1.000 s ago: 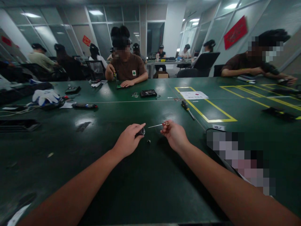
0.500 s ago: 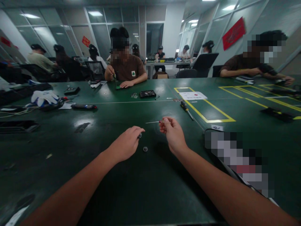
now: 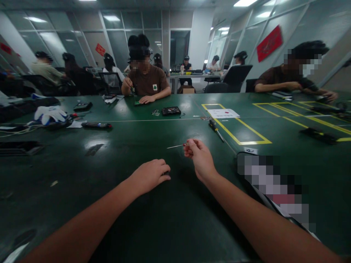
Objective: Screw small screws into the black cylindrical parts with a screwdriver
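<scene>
My right hand [image 3: 199, 157] is closed in a pinch on a small red-handled screwdriver [image 3: 178, 146], its thin metal shaft pointing left above the green table [image 3: 153, 215]. My left hand [image 3: 149, 175] lies low on the table with fingers curled over something small I cannot make out. The small round part seen earlier is hidden under that hand.
A yellow-and-black screwdriver [image 3: 215, 128] lies by a yellow-taped rectangle [image 3: 246, 131] holding a white sheet [image 3: 225, 113]. A black device [image 3: 171, 110] lies mid-table. White gloves [image 3: 51, 114] and a black tool [image 3: 95, 125] lie at left. A person opposite [image 3: 145, 82] and another at right [image 3: 290, 78] are working.
My left hand has moved down toward me and settled over the small round part on the table. My right hand keeps the screwdriver, almost still.
</scene>
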Demonstrator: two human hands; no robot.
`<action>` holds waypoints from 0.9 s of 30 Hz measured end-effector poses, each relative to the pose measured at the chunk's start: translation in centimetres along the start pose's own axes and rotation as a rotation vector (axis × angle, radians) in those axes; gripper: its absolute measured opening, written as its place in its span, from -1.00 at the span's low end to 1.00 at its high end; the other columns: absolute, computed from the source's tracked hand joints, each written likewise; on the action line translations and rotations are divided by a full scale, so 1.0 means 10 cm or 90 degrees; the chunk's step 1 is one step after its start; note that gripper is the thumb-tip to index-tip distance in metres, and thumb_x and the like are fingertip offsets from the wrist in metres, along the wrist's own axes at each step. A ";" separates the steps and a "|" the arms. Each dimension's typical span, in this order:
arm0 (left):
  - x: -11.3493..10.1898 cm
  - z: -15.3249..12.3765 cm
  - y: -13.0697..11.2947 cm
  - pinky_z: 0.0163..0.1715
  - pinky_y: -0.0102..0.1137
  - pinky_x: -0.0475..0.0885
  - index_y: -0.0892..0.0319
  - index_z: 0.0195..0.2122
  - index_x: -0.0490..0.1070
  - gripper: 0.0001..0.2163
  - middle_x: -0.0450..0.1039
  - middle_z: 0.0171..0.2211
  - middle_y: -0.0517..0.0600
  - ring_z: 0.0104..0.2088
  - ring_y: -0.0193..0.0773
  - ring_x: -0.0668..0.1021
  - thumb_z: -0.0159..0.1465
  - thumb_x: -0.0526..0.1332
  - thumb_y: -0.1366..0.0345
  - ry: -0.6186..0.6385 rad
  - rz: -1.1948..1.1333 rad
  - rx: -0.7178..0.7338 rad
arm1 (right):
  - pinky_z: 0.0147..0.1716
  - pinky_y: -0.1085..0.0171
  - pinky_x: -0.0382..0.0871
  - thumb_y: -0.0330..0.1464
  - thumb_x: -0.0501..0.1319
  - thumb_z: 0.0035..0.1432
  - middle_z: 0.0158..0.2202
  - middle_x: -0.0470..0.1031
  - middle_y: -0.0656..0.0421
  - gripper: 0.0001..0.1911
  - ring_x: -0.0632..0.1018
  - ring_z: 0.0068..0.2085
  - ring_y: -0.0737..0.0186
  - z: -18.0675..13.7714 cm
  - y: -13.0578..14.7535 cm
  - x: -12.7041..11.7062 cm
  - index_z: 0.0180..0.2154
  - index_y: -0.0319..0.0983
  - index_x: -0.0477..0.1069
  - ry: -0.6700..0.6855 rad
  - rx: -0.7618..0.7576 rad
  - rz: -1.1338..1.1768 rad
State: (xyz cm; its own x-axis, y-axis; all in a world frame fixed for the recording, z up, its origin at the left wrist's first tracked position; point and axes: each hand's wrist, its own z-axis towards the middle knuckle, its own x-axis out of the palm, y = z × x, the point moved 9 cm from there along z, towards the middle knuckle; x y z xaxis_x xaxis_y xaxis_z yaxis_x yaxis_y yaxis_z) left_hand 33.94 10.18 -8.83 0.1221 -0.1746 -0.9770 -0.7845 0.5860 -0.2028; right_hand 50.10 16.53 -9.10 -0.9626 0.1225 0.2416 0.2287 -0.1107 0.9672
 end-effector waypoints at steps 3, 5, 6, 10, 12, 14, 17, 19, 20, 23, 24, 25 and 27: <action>-0.05 -0.02 0.04 -0.21 -0.28 0.41 0.11 -0.03 0.49 -0.80 0.51 -0.08 0.02 -0.10 -0.12 0.55 0.43 0.17 0.18 -0.031 0.005 -0.013 | -0.38 0.26 0.38 -0.09 0.36 0.11 -0.42 0.52 0.22 -0.69 0.49 -0.41 0.28 0.01 0.00 -0.01 -0.25 -0.17 0.50 -0.001 0.008 -0.001; -0.11 -0.05 0.09 -0.26 -0.30 0.37 0.10 -0.05 0.48 -0.81 0.53 -0.14 0.00 -0.16 -0.14 0.56 0.41 0.17 0.19 -0.052 -0.013 -0.037 | -0.39 0.27 0.38 -0.09 0.37 0.10 -0.43 0.51 0.23 -0.69 0.48 -0.42 0.29 0.01 0.01 -0.01 -0.27 -0.18 0.50 0.000 0.011 -0.002; -0.15 -0.06 0.13 -0.28 -0.30 0.36 0.10 -0.07 0.47 -0.82 0.53 -0.17 -0.01 -0.19 -0.15 0.56 0.40 0.17 0.20 -0.064 -0.030 -0.055 | -0.39 0.27 0.38 -0.09 0.37 0.09 -0.44 0.51 0.23 -0.69 0.48 -0.43 0.29 0.01 0.01 -0.01 -0.27 -0.18 0.50 0.003 0.013 -0.003; -0.32 -0.18 0.44 -0.28 -0.30 0.35 0.12 -0.06 0.47 -0.77 0.54 -0.18 0.00 -0.21 -0.16 0.55 0.39 0.12 0.17 -0.132 -0.148 -0.135 | -0.40 0.27 0.38 -0.10 0.39 0.07 -0.46 0.50 0.23 -0.69 0.46 -0.44 0.30 0.01 0.01 0.00 -0.29 -0.18 0.51 0.012 0.020 -0.002; -0.40 -0.27 0.69 -0.19 -0.29 0.37 0.12 0.00 0.48 -0.72 0.55 -0.12 0.01 -0.16 -0.16 0.55 0.40 0.09 0.15 -0.175 -0.218 -0.165 | -0.40 0.27 0.37 -0.09 0.40 0.07 -0.46 0.50 0.23 -0.69 0.46 -0.46 0.31 0.01 0.01 -0.01 -0.30 -0.19 0.51 0.011 0.022 -0.004; -0.47 -0.40 1.01 -0.17 -0.30 0.37 0.11 0.01 0.50 -0.69 0.55 -0.12 0.01 -0.16 -0.17 0.55 0.40 0.08 0.12 -0.217 -0.277 -0.219 | -0.41 0.26 0.36 -0.09 0.40 0.06 -0.46 0.50 0.23 -0.69 0.45 -0.46 0.31 0.01 0.00 0.00 -0.30 -0.18 0.51 0.012 0.024 -0.008; -0.54 -0.72 1.55 -0.33 -0.35 0.33 0.19 -0.09 0.49 -0.66 0.50 -0.31 -0.01 -0.33 -0.21 0.50 0.38 0.07 0.07 -0.277 -0.383 -0.345 | -0.40 0.25 0.36 -0.09 0.39 0.06 -0.46 0.50 0.23 -0.69 0.46 -0.46 0.29 0.02 -0.01 -0.01 -0.30 -0.18 0.51 0.010 0.023 -0.010; -0.61 -1.03 1.89 -0.35 -0.40 0.32 0.21 -0.13 0.45 -0.69 0.44 -0.38 -0.07 -0.35 -0.26 0.47 0.38 0.06 0.09 -0.366 -0.468 -0.428 | -0.40 0.25 0.36 -0.09 0.39 0.07 -0.46 0.50 0.23 -0.69 0.46 -0.46 0.29 0.03 -0.01 -0.01 -0.30 -0.18 0.51 0.007 0.023 -0.008; -0.64 -1.16 2.02 -0.35 -0.44 0.31 0.20 -0.13 0.43 -0.72 0.43 -0.37 -0.10 -0.33 -0.30 0.46 0.39 0.07 0.11 -0.388 -0.491 -0.440 | -0.41 0.25 0.36 -0.09 0.38 0.07 -0.46 0.50 0.23 -0.69 0.46 -0.46 0.29 0.03 -0.01 -0.01 -0.30 -0.18 0.51 0.007 0.024 -0.008; -0.68 -1.67 2.50 -0.39 -0.51 0.26 0.21 -0.25 0.34 -0.84 0.33 -0.46 -0.16 -0.40 -0.40 0.38 0.38 0.05 0.26 -0.512 -0.597 -0.516 | -0.42 0.26 0.35 -0.10 0.38 0.07 -0.46 0.50 0.23 -0.69 0.45 -0.47 0.30 0.04 -0.02 -0.01 -0.30 -0.19 0.50 0.010 0.028 -0.010; -0.69 -1.88 2.67 -0.38 -0.52 0.26 0.22 -0.28 0.31 -0.87 0.33 -0.46 -0.16 -0.41 -0.43 0.37 0.36 0.06 0.29 -0.575 -0.627 -0.551 | -0.42 0.26 0.35 -0.09 0.39 0.07 -0.46 0.49 0.23 -0.69 0.44 -0.47 0.30 0.04 -0.02 -0.01 -0.31 -0.19 0.50 0.010 0.028 -0.009; -0.67 -2.07 2.83 -0.37 -0.53 0.27 0.23 -0.29 0.28 -0.88 0.32 -0.47 -0.16 -0.42 -0.44 0.37 0.35 0.06 0.30 -0.602 -0.636 -0.590 | -0.42 0.26 0.35 -0.09 0.39 0.06 -0.46 0.49 0.23 -0.69 0.44 -0.47 0.30 0.04 -0.02 -0.02 -0.31 -0.19 0.50 0.009 0.028 -0.007; -0.70 -2.43 3.09 -0.36 -0.53 0.28 0.23 -0.31 0.22 -0.90 0.29 -0.51 -0.15 -0.45 -0.45 0.36 0.32 0.02 0.32 -0.635 -0.585 -0.653 | -0.43 0.26 0.34 -0.09 0.40 0.05 -0.47 0.49 0.23 -0.68 0.44 -0.47 0.30 0.04 -0.02 -0.02 -0.31 -0.19 0.50 0.007 0.026 -0.002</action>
State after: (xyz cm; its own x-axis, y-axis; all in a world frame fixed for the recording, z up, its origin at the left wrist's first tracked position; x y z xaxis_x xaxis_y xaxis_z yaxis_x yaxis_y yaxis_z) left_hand -5.96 10.24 -6.68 0.7191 0.6221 -0.3097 -0.2348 -0.2020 -0.9508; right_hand 50.29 16.97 -9.33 -0.9648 0.1127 0.2375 0.2308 -0.0696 0.9705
